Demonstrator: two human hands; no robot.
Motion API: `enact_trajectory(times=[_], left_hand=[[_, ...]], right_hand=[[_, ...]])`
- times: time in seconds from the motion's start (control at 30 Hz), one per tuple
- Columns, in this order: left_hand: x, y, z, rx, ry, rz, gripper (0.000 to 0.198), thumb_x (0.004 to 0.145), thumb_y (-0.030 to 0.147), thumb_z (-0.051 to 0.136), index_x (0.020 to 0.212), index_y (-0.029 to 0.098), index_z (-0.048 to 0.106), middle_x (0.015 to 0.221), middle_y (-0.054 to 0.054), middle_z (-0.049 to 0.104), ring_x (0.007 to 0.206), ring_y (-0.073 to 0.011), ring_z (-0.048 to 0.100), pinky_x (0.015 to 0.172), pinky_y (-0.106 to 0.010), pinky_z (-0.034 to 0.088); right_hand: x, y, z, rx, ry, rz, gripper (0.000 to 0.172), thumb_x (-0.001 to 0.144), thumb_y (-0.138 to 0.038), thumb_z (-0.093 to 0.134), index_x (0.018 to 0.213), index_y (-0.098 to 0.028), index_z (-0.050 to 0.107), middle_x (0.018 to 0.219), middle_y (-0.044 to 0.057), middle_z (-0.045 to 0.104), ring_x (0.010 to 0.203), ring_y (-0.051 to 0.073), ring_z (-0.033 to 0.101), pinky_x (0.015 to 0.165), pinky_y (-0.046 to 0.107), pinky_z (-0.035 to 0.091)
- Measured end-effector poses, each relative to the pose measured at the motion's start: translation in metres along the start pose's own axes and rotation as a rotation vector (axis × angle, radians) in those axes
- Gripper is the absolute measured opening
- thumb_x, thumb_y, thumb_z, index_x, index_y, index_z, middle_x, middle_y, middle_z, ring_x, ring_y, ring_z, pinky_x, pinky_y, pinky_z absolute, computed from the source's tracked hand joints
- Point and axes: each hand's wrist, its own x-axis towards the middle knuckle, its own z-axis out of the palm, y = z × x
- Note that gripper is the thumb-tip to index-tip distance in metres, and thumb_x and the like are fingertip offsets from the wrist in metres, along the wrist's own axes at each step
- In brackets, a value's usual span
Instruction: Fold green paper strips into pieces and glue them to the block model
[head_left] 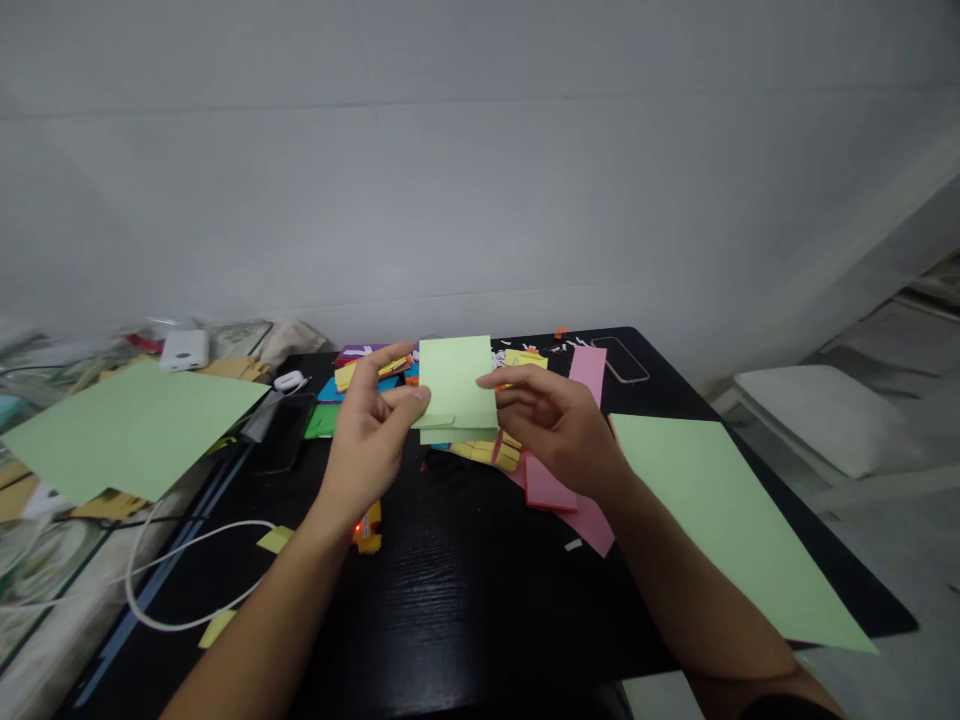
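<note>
A small folded piece of light green paper (457,375) is held up above the black table, with a narrow strip along its lower edge. My left hand (375,415) pinches its left side, the thumb in front and the index finger stretched out above. At the right edge my right hand (559,420) touches the paper, its index fingertip on the front face and the other fingers curled. What lies behind the paper is partly hidden; folded yellow paper pieces (484,452) show just below it.
A large green sheet (735,510) lies on the right, another green sheet (135,425) on the left over clutter. Pink paper (589,525), a phone (619,360), a dark phone (283,435), a white cable (161,622) and paper scraps are on the black table (420,620).
</note>
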Motion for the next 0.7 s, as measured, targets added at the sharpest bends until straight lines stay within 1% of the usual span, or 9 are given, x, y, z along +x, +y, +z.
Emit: enact_trajectory(times=[0.07,0.13,0.23,0.33,0.4,0.43,0.5,0.57,0.7], left_hand=[[0.001,-0.001,-0.001,-0.035,-0.019,-0.005,0.05,0.089,0.032,0.077,0.132,0.024,0.054,0.067,0.005,0.067,0.053,-0.0151,0.065,0.052,-0.026,0.055],[0.001,-0.001,-0.001,-0.049,-0.046,-0.014,0.045,0.09,0.031,0.076,0.13,0.025,0.054,0.066,0.005,0.067,0.048,-0.0144,0.063,0.048,-0.026,0.053],[0.001,0.002,-0.003,0.003,-0.105,0.011,0.029,0.098,0.035,0.067,0.123,0.024,0.058,0.058,0.006,0.062,0.041,-0.013,0.057,0.043,-0.025,0.049],[0.001,0.005,-0.005,0.173,-0.025,0.202,0.017,0.104,0.035,0.061,0.114,0.022,0.065,0.057,0.006,0.059,0.047,-0.0106,0.055,0.049,-0.023,0.049],[0.0,0.005,-0.007,0.281,0.061,0.399,0.017,0.103,0.033,0.064,0.113,0.022,0.07,0.077,0.001,0.068,0.068,-0.0112,0.065,0.066,-0.023,0.055],[0.0,0.005,-0.007,0.309,0.066,0.481,0.018,0.102,0.033,0.066,0.115,0.022,0.071,0.092,-0.003,0.072,0.084,-0.0133,0.068,0.076,-0.025,0.057],[-0.002,0.003,-0.009,0.325,-0.002,0.572,0.023,0.101,0.034,0.067,0.122,0.025,0.071,0.118,-0.006,0.071,0.112,-0.0187,0.067,0.092,-0.03,0.057],[-0.004,0.002,-0.011,0.326,-0.067,0.589,0.024,0.103,0.033,0.064,0.126,0.027,0.071,0.123,-0.006,0.071,0.118,-0.0199,0.065,0.096,-0.032,0.056],[-0.008,0.003,-0.015,0.341,-0.08,0.485,0.028,0.11,0.036,0.051,0.116,0.027,0.077,0.108,-0.004,0.075,0.1,-0.0172,0.069,0.087,-0.031,0.055]], right_hand=[[0.001,0.002,-0.002,-0.117,0.028,-0.069,0.028,0.085,-0.014,0.07,0.11,-0.026,0.076,0.113,0.006,0.071,0.102,0.019,0.072,0.085,0.035,0.065],[0.003,0.004,-0.003,-0.299,0.109,-0.19,0.022,0.085,-0.014,0.073,0.102,-0.027,0.079,0.122,0.007,0.067,0.111,0.022,0.069,0.093,0.041,0.063],[0.004,0.004,-0.002,-0.436,0.208,-0.308,0.007,0.088,-0.019,0.077,0.088,-0.025,0.077,0.124,0.008,0.069,0.117,0.025,0.067,0.103,0.047,0.056],[0.003,0.003,-0.001,-0.365,0.195,-0.231,0.007,0.091,-0.025,0.079,0.086,-0.024,0.075,0.102,0.005,0.077,0.097,0.021,0.072,0.089,0.04,0.059],[0.002,0.002,0.0,-0.309,0.182,-0.156,0.008,0.091,-0.027,0.079,0.085,-0.023,0.075,0.086,0.001,0.077,0.081,0.018,0.072,0.077,0.034,0.058],[0.002,0.002,0.001,-0.287,0.181,-0.136,0.008,0.09,-0.027,0.08,0.084,-0.023,0.076,0.083,0.0,0.077,0.077,0.016,0.071,0.074,0.033,0.057],[0.001,0.002,0.002,-0.259,0.179,-0.129,0.008,0.088,-0.026,0.081,0.083,-0.023,0.076,0.08,-0.001,0.077,0.074,0.015,0.07,0.072,0.031,0.056],[0.001,0.001,0.002,-0.252,0.18,-0.137,0.008,0.087,-0.025,0.082,0.081,-0.023,0.076,0.079,-0.002,0.077,0.074,0.014,0.069,0.072,0.03,0.056],[0.001,-0.001,0.001,-0.288,0.174,-0.162,0.007,0.087,-0.023,0.081,0.082,-0.025,0.077,0.084,-0.002,0.079,0.076,0.015,0.07,0.074,0.031,0.057]])
